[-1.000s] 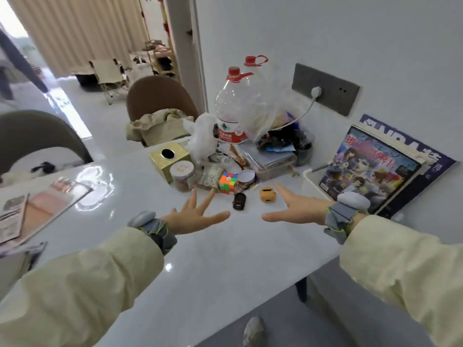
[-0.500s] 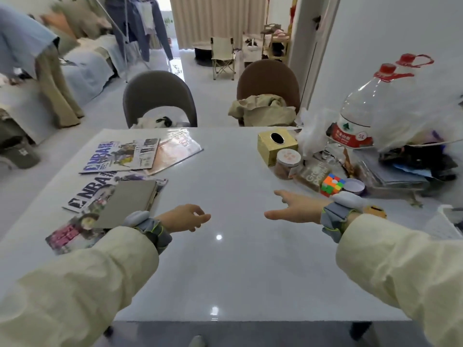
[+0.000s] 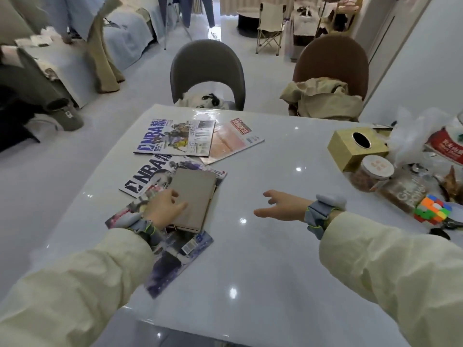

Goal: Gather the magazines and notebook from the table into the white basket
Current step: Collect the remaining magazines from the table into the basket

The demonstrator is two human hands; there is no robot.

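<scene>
A grey-beige notebook [image 3: 194,196] lies on top of overlapping magazines at the table's left side. My left hand [image 3: 162,209] rests on the notebook's near left part, thumb across its cover. Under it lie an NBA magazine [image 3: 147,176] and a purple-toned magazine [image 3: 175,261]. Farther back are another NBA magazine [image 3: 175,137] and an orange-covered magazine [image 3: 231,141]. My right hand [image 3: 280,205] hovers open above the bare table middle, holding nothing. The white basket is out of view.
Clutter crowds the white table's [image 3: 250,271] right side: a gold tissue box [image 3: 355,149], a lidded jar [image 3: 370,174], a colour cube [image 3: 432,209], plastic bags. A grey chair [image 3: 208,68] and a brown chair [image 3: 330,63] stand at the far edge.
My view swung left from the basket by the wall to the magazines. My left hand moved left and came down onto the notebook; my right hand stayed open over the table.
</scene>
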